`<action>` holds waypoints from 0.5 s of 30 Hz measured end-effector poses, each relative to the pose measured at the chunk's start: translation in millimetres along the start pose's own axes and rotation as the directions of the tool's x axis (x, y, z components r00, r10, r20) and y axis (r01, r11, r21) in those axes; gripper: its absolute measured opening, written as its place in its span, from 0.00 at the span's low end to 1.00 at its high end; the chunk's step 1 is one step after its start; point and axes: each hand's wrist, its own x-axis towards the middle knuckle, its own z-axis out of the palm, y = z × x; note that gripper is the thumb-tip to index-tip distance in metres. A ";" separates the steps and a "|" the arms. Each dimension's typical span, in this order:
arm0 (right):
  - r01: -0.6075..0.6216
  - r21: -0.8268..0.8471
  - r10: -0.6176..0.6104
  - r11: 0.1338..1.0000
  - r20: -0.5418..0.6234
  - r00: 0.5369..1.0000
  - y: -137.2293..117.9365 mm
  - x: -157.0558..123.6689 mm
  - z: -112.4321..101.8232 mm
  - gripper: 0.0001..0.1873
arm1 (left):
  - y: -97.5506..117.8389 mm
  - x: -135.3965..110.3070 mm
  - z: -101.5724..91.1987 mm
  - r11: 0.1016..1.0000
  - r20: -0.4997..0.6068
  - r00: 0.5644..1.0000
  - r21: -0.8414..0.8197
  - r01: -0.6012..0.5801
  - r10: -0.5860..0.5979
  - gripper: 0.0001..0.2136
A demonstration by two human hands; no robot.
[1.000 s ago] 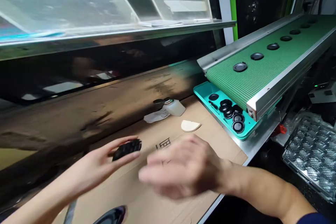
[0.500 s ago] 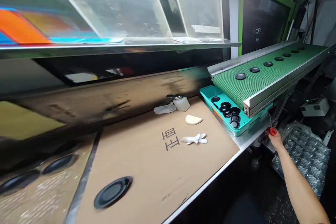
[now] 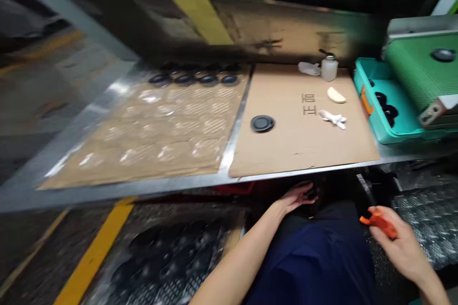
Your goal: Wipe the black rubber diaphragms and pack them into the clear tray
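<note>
Right hand (image 3: 402,245) is clenched on an orange clip (image 3: 379,222) lying crosswise, with the left hand (image 3: 296,198) curled off to its left, can't tell if it's holding anything.

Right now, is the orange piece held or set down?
Held: the right hand grips the orange plastic piece below the steel bench edge.

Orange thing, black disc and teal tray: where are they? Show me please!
Orange plastic piece (image 3: 379,222): head view, its middle.
Black disc (image 3: 262,123): head view, its top face.
Teal tray (image 3: 382,127): head view, its front wall.
</note>
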 end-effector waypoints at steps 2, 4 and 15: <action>0.047 -0.177 -0.017 0.983 0.168 0.986 -4.7 3.3 55.2 0.22 | -1.1 7.2 -10.8 0.945 -0.112 0.993 -0.327 -0.012 -0.026 0.17; 0.103 -0.385 -0.020 0.917 0.215 0.976 -4.0 11.7 104.2 0.23 | -4.3 10.6 -16.0 0.866 -0.171 0.982 -0.499 -0.020 -0.076 0.16; 0.254 -0.780 0.024 0.572 0.325 0.945 -32.5 41.3 154.9 0.15 | -26.0 17.0 -27.8 0.712 -0.313 0.948 -0.652 -0.261 0.061 0.09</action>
